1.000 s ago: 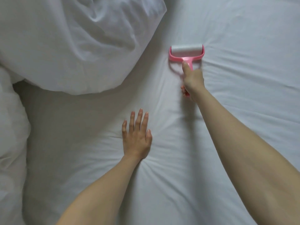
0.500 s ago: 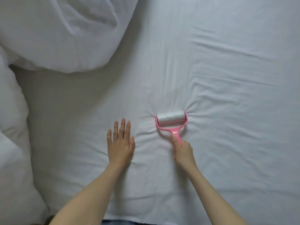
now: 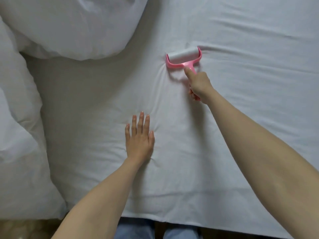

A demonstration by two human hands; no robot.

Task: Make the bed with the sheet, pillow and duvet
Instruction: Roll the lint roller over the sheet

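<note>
Across almost the whole view a white, thin cotton fitted sheet (image 3: 241, 118) is stretched over the mattress, creased in shallow folds that fan out from the two hands. It is judged to be light, soft and limp: it will bunch under a sideways push and is best taken hold of at its near hem, at six o'clock, rather than in the middle. At one o'clock from the view's centre a pink plastic lint roller with a white sticky drum (image 3: 183, 56) lies on the sheet, its handle gripped by the right hand (image 3: 198, 86) with the forefinger laid along the stem. The roller is judged stiff and light, and its drum tacky enough to drag loose cloth. At six o'clock from the roller, the left hand (image 3: 139, 138) is pressed flat on the sheet, fingers straight and close together. From eight to eleven o'clock a puffy white duvet (image 3: 69, 26) is heaped, judged bulky but light. One sheet, one roller and one heap are counted; no pillow can be told apart.
</note>
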